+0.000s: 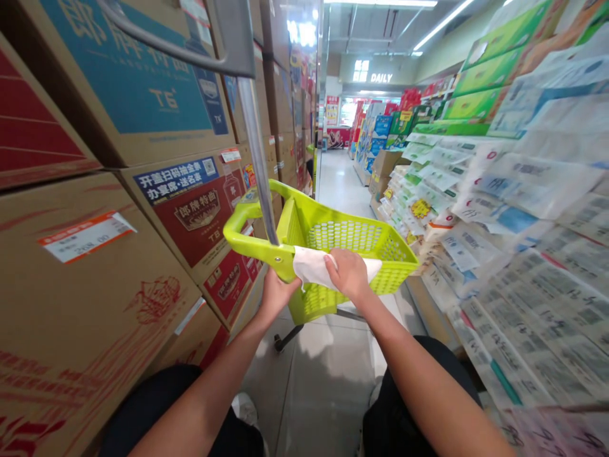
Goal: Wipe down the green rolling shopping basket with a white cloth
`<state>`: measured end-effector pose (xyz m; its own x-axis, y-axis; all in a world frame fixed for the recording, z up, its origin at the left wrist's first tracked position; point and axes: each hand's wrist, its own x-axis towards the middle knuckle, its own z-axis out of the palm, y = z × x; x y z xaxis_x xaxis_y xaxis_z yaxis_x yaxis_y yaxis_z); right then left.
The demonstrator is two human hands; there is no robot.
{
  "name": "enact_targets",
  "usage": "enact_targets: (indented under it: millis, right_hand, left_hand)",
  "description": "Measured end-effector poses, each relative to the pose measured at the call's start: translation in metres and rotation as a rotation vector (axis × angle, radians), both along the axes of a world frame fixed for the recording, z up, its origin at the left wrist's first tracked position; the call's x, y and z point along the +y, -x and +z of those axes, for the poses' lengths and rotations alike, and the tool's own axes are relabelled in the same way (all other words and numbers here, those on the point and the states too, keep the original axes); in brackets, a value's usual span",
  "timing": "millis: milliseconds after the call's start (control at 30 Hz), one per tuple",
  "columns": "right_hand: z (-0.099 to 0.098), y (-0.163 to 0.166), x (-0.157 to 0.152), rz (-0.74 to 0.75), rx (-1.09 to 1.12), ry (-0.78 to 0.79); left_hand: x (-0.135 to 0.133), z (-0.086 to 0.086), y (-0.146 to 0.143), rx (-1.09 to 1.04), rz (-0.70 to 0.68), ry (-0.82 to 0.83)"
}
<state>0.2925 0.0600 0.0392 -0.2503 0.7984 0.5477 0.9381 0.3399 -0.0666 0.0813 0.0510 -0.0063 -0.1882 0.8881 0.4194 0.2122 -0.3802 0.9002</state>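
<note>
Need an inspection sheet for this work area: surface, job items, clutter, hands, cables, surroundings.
Surface: tiled floor, pale, with shadows.
Job items: green basket on a wheeled frame with a metal pole; white cloth draped over its near rim.
Clutter: stacked cartons at left, packaged goods at right.
Hands: right hand over the cloth at the rim; left hand at the basket's near-left corner, fingers partly hidden.
Cables: nothing seen.
Surroundings: store aisle, "DAILY" sign ahead.

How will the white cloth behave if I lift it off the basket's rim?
The white cloth is likely floppy, as it drapes over the green basket's rim. It's probably light, since it looks thin. Its loose left corner might trail.
</note>
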Motion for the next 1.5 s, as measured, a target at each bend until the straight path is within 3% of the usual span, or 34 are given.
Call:
enact_targets:
  millis: [133,300,400,500,733,833,1000,1200,1300,1400,1500]
  right_hand:
    - [-0.007,-0.033,0.006,-0.078,-0.041,0.064]
    - [-0.017,-0.11,0.014,-0.34,-0.038,0.14]
    - [-0.019,-0.14,0.017,-0.475,-0.002,0.174]
    - [-0.018,-0.131,0.017,-0.484,0.009,0.148]
    - [-0.006,-0.027,0.005,-0.134,0.055,0.041]
    - [-0.003,-0.006,0.001,-0.057,0.065,-0.019]
    - [-0.007,-0.027,0.004,-0.058,-0.013,0.058]
    - [-0.016,-0.091,0.015,-0.312,-0.053,0.126]
    - [-0.017,-0.112,0.017,-0.405,-0.015,0.166]
    - [-0.016,-0.112,0.017,-0.376,0.02,0.155]
    - [-0.014,-0.088,0.013,-0.29,0.055,0.097]
  left_hand:
    - [0.008,0.001,0.012,0.078,0.082,0.035]
    - [0.014,-0.001,0.017,0.133,0.136,0.059]
    - [0.014,-0.004,0.016,0.113,0.108,0.053]
    - [0.013,-0.008,0.013,0.075,0.083,0.014]
    - [0.012,-0.014,0.012,0.015,0.03,0.025]
    - [0.011,-0.01,0.015,0.072,0.034,0.006]
    - [0.007,-0.001,0.014,0.148,0.182,0.048]
    - [0.007,0.001,0.009,0.152,0.276,0.086]
    - [0.008,-0.002,0.011,0.151,0.248,0.071]
    - [0.009,-0.006,0.013,0.136,0.177,0.042]
    - [0.01,-0.012,0.016,0.122,0.138,0.045]
